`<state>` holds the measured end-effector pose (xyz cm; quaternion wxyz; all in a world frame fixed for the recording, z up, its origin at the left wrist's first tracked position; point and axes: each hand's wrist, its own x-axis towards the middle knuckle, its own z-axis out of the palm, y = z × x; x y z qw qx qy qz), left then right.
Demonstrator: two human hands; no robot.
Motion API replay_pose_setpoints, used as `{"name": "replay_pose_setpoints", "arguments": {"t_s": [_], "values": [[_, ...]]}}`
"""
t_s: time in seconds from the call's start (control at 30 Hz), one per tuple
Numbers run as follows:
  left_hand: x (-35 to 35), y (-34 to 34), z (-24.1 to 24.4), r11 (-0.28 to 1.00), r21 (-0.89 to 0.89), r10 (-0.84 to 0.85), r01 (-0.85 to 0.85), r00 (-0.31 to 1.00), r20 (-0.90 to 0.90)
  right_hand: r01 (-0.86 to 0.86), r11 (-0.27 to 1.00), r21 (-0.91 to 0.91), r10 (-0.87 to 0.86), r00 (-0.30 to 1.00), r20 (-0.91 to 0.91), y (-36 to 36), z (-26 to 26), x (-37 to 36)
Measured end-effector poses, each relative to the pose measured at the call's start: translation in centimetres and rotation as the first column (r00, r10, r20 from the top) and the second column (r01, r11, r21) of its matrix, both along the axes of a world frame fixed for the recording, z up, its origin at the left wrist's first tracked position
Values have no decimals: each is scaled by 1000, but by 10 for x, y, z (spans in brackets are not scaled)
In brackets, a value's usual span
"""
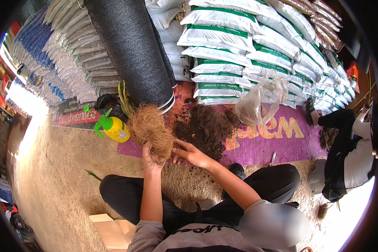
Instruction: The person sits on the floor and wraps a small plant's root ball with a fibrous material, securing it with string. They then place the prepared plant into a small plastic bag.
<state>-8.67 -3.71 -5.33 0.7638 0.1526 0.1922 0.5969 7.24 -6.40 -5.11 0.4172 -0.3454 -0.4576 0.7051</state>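
A shaggy bundle of brown coconut fibre (151, 127) is in front of me, with my left hand (152, 159) gripping its lower end. My right hand (190, 154) is at the bundle's lower right side, fingers bent toward the fibre. Whether those fingertips pinch a strand or only touch the bundle cannot be made out. Behind the fibre rise the yellow-edged leaves of a snake plant (125, 97); its base is hidden. Just left of the bundle stands a yellow spray bottle (116, 129) with a green pump head.
Dark loose soil (204, 129) covers part of a purple banner (271, 154). A clear plastic bag (261, 100) stands on it, with scissors (273, 158) at its edge. Behind are a black mesh roll (132, 50) and stacked white sacks (220, 63). Another person (349, 151) sits at right; cardboard (113, 231) lies left.
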Motion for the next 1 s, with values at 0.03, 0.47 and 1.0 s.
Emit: {"name": "replay_pose_setpoints", "arguments": {"t_s": [0.03, 0.47, 1.0], "values": [[0, 0, -2, 1000, -8, 1, -1, 1000, -18, -3, 999, -32, 3, 1000, 14, -1, 0, -2], [-1, 6, -1, 993, -101, 39, -58, 982, -186, 151, 835, 529, -444, 754, 485, -4, 22, 22], [13, 11, 3, 977, 6, 198, -212, 899, -390, 221, 973, -69, -228, 964, -136, -5, 50, 25]]}}
